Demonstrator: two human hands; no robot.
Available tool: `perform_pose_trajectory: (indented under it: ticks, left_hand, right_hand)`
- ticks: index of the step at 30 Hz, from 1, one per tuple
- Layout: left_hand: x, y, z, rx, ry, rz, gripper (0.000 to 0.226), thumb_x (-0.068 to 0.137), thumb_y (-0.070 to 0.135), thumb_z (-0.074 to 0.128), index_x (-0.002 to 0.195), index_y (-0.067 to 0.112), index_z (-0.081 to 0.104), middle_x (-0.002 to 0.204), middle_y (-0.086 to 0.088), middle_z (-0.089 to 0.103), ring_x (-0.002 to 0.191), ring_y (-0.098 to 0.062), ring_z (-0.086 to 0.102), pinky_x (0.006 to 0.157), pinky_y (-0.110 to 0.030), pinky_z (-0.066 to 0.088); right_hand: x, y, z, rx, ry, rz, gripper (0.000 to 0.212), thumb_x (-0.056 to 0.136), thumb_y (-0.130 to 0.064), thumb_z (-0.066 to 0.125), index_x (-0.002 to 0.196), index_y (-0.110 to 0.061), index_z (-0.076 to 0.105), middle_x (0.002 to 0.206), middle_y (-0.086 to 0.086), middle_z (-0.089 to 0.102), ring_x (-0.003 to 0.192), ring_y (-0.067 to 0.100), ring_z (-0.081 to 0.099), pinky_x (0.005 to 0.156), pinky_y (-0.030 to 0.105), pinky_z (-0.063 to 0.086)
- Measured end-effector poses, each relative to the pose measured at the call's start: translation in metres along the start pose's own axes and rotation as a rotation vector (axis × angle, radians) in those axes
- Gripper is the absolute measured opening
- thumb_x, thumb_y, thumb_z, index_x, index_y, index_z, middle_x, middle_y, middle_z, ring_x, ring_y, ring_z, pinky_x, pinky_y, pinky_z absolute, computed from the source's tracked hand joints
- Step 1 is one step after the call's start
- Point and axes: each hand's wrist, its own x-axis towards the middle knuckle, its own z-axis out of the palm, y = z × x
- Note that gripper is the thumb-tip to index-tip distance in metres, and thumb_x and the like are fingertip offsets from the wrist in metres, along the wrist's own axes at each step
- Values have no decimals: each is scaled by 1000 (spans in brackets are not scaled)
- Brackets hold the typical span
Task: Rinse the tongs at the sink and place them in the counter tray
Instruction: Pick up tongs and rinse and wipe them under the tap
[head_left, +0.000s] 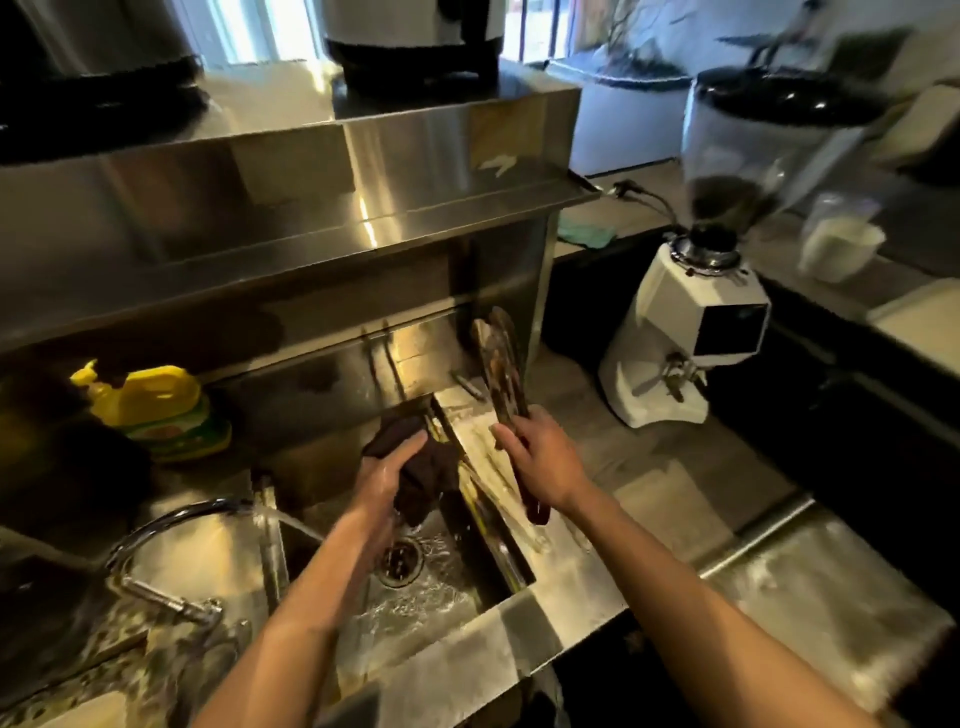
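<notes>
We saw the right hand (543, 462) curled round the tongs (501, 374) above the right rim of the sink (501, 551). They were long and dull brown, perhaps wet. Their arms lay close together, tips pointing away, with a dark reddish end below the palm. The left hand (387, 480) gripped a dark cloth (421, 467) over the basin.

A yellow detergent bottle (156, 410) stands at the left edge of the frame, under a long steel shelf (260, 218). Lower left, a curved tap (171, 525) runs water. A dark cloth (415, 467) hangs crumpled at centre. At right, a white coffee grinder (685, 332) stands on the bench (649, 467); behind it lie a green rag (587, 231) and a clear tub (841, 239) of something white.
</notes>
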Motion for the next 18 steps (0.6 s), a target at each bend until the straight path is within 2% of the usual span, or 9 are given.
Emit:
perform_pose_trajectory:
  ticks: [2,4,7,10,12,14,16,18]
  left_hand:
    - [-5,-5,24,25,-107,-51,20,77,29,79,89,13,76,89,-19,63,66,-25,59,63,-31,42]
    - [-8,-13,50,72,-172,-84,29,74,30,81,95,11,74,88,-18,64,64,-26,61,58,-29,44]
    - [-15,-27,95,117,-246,-59,36,78,24,79,108,7,73,99,-12,74,81,-24,71,68,-28,52]
    - [-26,-42,136,168,-370,-64,36,80,24,78,111,7,72,103,-10,75,91,-19,72,74,-28,51]
    - [-35,-53,166,197,-451,-79,32,81,22,77,110,8,73,97,-6,76,88,-17,73,73,-28,52]
    - [-45,-63,193,231,-522,-83,18,82,19,76,99,12,75,90,-1,77,81,-14,73,71,-28,53]
    - [-57,-77,223,263,-597,-90,8,84,17,74,87,10,75,84,-4,75,73,-18,71,65,-27,52]
    - [-66,-93,251,295,-683,-94,11,85,17,73,90,8,69,87,-11,65,72,-22,65,61,-27,49]
  right_hand:
    - [-19,9,-23,-19,54,61,39,103,-50,40,100,-24,68,98,-1,52,87,16,53,82,44,50]
    - [-37,19,-43,-37,110,118,37,103,-50,41,96,-25,68,98,-2,51,86,14,53,78,41,50]
    - [-66,40,-72,-51,238,206,38,100,-50,47,86,-21,67,93,-5,50,85,17,56,70,34,45]
    - [-94,60,-98,-20,326,297,35,99,-49,51,71,-29,56,82,-11,42,78,12,50,63,26,35]
    - [-115,79,-117,-27,367,373,32,98,-54,49,80,-31,63,85,-8,45,81,14,53,67,30,38]
    - [-134,97,-133,-39,411,434,38,98,-56,48,88,-25,67,86,-6,45,82,16,55,70,32,41]
    - [-156,116,-151,-43,463,502,42,97,-57,47,89,-22,67,85,-6,46,80,16,54,69,33,41]
    - [-176,131,-169,-59,499,555,42,98,-58,46,86,-23,66,85,-7,45,77,12,53,67,33,39]
